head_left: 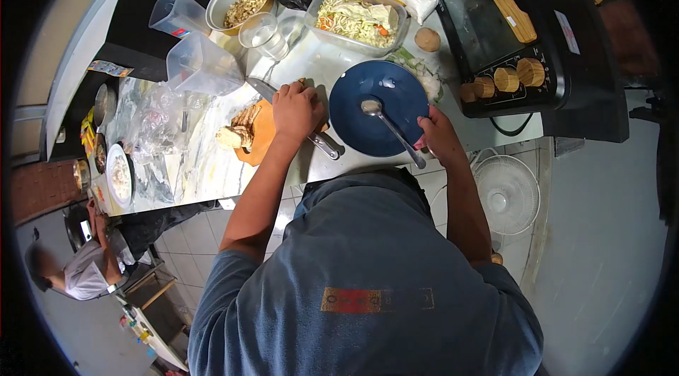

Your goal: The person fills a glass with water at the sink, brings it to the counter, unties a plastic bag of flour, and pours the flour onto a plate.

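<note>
One hand (438, 137), the right, pinches a bowl (353, 111); left hand (296, 110), grip unclear, overlies knife (325, 145) pointing diagonally away-left.

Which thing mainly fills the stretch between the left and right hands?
The head view shows the blue bowl, with a metal spoon in it, between the left hand and right hand.
</note>
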### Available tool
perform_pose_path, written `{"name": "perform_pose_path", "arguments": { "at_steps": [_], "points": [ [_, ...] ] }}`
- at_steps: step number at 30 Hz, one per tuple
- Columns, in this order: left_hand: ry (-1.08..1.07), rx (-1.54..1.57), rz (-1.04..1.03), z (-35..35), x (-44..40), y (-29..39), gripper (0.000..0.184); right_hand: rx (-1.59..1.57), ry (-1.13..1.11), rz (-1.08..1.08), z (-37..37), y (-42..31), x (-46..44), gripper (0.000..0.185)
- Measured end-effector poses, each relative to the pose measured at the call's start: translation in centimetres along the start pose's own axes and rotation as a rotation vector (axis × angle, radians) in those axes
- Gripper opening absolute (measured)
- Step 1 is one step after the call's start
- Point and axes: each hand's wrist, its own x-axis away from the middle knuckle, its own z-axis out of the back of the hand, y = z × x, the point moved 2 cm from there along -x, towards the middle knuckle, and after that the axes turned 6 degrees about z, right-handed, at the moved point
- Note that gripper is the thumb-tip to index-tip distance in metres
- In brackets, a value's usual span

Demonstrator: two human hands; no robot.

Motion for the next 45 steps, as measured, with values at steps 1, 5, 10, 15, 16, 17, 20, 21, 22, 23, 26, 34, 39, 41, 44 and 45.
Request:
{"name": "perform_pose_path", "arguments": {
  "at_steps": [1,5,10,15,16,17,20,21,22,23,26,34,39,41,44,45],
  "points": [
    [0.011,0.017,0.016,0.0,0.0,-0.1,0.021,0.000,-0.001,0.001,-0.1,0.1,-0.2,0.028],
    [0.027,0.032,0.059,-0.1,0.1,-1.0,0.022,0.030,-0.007,0.033,-0.8,0.1,-1.0,0.026],
    [0.048,0.035,0.047,0.7,0.5,-2.0,0.023,0.042,-0.025,0.055,-1.5,0.4,-1.9,0.030],
    [0.092,0.139,0.090,2.2,1.4,-2.6,0.023,-0.019,-0.051,0.086,-2.3,0.4,-2.7,0.029],
    [0.150,0.175,0.092,2.4,1.7,-3.2,0.021,-0.019,-0.050,0.085,-2.3,0.5,-2.9,0.029],
    [0.207,0.212,0.094,2.6,1.9,-3.8,0.018,-0.011,-0.058,0.084,-2.5,0.5,-3.0,0.029],
    [0.180,0.292,0.141,3.2,2.4,-4.6,0.015,0.004,-0.072,0.097,-3.4,-0.2,-3.2,0.028],
    [0.181,0.292,0.143,3.4,2.4,-4.7,0.015,0.011,-0.078,0.110,-3.7,-0.4,-3.3,0.028],
    [0.179,0.291,0.149,3.6,2.5,-4.7,0.014,0.012,-0.080,0.110,-3.9,-0.3,-3.6,0.028],
    [0.177,0.291,0.154,3.7,2.5,-4.8,0.013,-0.009,-0.091,0.105,-4.1,0.0,-4.0,0.027],
    [0.198,0.292,0.141,3.6,2.6,-4.9,0.012,-0.035,-0.108,0.101,-4.6,0.5,-4.6,0.025],
    [0.181,0.350,0.164,3.4,3.0,-5.1,0.012,-0.047,-0.169,0.084,-5.5,1.2,-5.2,0.028],
    [0.202,0.364,0.179,3.7,3.6,-5.4,0.012,-0.057,-0.166,0.059,-5.7,1.0,-5.0,0.035],
    [0.215,0.373,0.178,3.7,3.8,-5.6,0.012,-0.049,-0.180,0.066,-5.7,0.8,-5.0,0.037],
    [0.227,0.386,0.202,4.1,4.1,-5.7,0.013,-0.037,-0.193,0.054,-5.7,0.2,-5.0,0.039],
    [0.236,0.385,0.210,4.2,4.1,-5.8,0.013,-0.031,-0.196,0.034,-5.7,-0.3,-4.8,0.039]
  ]
}}
